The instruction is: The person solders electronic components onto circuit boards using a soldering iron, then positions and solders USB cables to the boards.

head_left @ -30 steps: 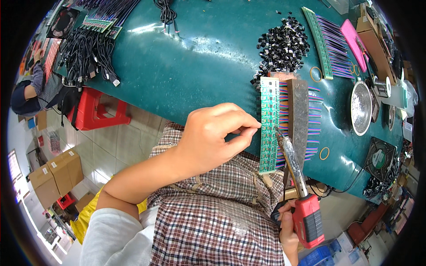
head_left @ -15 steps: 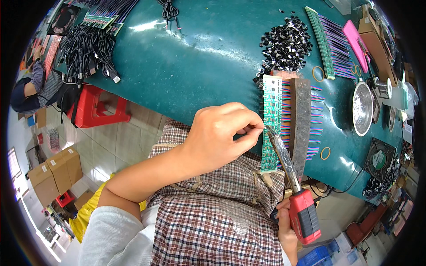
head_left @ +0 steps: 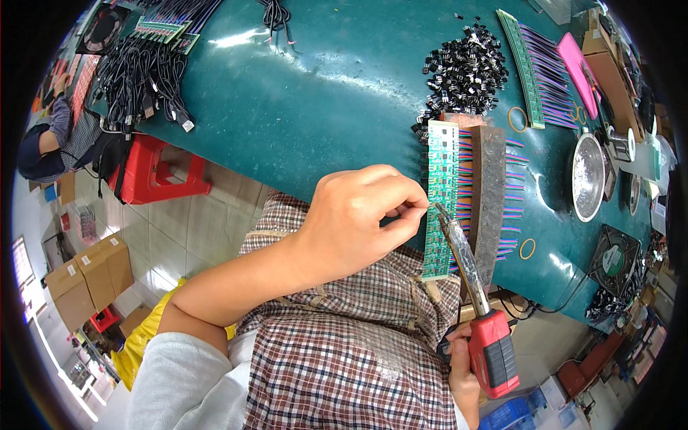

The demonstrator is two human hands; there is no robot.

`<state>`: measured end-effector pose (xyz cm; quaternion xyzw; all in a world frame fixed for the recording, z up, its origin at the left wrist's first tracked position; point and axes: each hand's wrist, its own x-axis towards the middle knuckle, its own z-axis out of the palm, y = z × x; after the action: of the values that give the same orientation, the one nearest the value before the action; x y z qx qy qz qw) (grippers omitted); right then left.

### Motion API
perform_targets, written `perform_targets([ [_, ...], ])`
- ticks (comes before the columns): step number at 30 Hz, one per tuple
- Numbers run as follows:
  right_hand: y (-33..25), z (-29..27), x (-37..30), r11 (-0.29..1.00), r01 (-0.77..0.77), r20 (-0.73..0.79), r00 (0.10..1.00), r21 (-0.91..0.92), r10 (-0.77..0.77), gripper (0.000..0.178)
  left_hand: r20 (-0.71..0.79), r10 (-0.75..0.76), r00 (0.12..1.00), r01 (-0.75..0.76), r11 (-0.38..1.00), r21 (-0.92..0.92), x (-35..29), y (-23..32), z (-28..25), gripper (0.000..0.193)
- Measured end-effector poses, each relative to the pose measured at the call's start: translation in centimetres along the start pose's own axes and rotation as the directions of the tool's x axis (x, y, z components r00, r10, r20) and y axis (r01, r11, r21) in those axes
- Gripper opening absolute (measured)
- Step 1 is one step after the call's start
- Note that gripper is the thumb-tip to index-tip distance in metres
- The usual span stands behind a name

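Observation:
A long green circuit board (head_left: 441, 193) lies lengthwise near the table edge, with thin coloured wires (head_left: 512, 196) running from its right side beneath a dark bar (head_left: 487, 197). At its left edge my left hand (head_left: 365, 215) is closed in a pinch, thumb against forefinger; whatever sits between the fingertips is too small or hidden to name. From the lower right, my right hand (head_left: 463, 362) grips a soldering iron (head_left: 491, 351) by its red and black handle. The iron's tip rests at or just above the board, close beside my left fingertips.
Small black connectors (head_left: 466, 75) are heaped behind the board. Another wired board (head_left: 521, 68) lies at the far right, near a metal dish (head_left: 588, 177) and a fan (head_left: 614, 258). Black cables (head_left: 143, 79) pile up at the far left. A red stool (head_left: 150, 175) stands below.
The iron's tip has shifted slightly right, away from my left fingertips. My left hand keeps its pinch at the board's edge.

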<state>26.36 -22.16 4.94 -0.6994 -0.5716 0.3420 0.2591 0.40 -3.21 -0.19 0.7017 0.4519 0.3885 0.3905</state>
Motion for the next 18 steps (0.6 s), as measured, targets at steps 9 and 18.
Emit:
perform_targets([
  [9,-0.32,0.10,0.23,1.000,-0.011,0.021,1.000,-0.009,0.012,0.021,-0.005,0.002,1.000,-0.002,1.000,0.011,-0.06,-0.05,0.05,0.014],
  [18,-0.03,-0.01,0.09,0.998,0.070,-0.011,0.998,0.000,-0.069,0.017,-0.006,-0.004,1.000,0.004,1.000,0.017,-0.06,-0.03,0.18,0.014],
])
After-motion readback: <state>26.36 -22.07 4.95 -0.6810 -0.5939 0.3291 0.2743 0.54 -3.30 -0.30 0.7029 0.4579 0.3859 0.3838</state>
